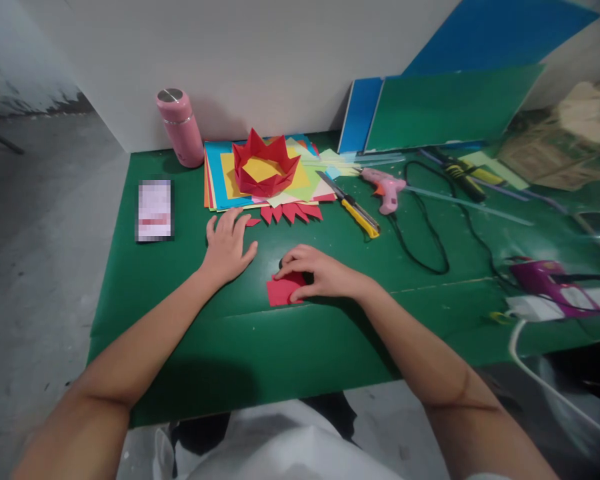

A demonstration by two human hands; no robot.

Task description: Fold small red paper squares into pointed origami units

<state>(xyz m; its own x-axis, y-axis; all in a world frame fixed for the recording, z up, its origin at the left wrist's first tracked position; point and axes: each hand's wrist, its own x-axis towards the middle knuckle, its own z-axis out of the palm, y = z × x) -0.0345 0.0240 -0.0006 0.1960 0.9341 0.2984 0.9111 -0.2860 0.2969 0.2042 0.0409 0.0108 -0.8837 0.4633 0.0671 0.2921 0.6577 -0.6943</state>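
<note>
My right hand [316,272] rests on a small red folded paper piece [281,291] on the green table [190,347], fingers curled and pressing it down. My left hand [227,245] lies flat and open on the table, fingertips close to a tiny red scrap [253,222] and to the stack of coloured paper sheets [219,181]. On that stack stands a red paper crown-shaped box [264,167] with a yellow bottom. Several red pointed paper pieces [291,212] lie at the stack's front edge.
A pink flask [180,127] stands at the back left, a phone [155,209] lies to the left. A yellow utility knife [355,208], a pink glue gun [386,188] with black cord [430,233], blue and green boards [445,107] and a purple tool [550,280] are to the right.
</note>
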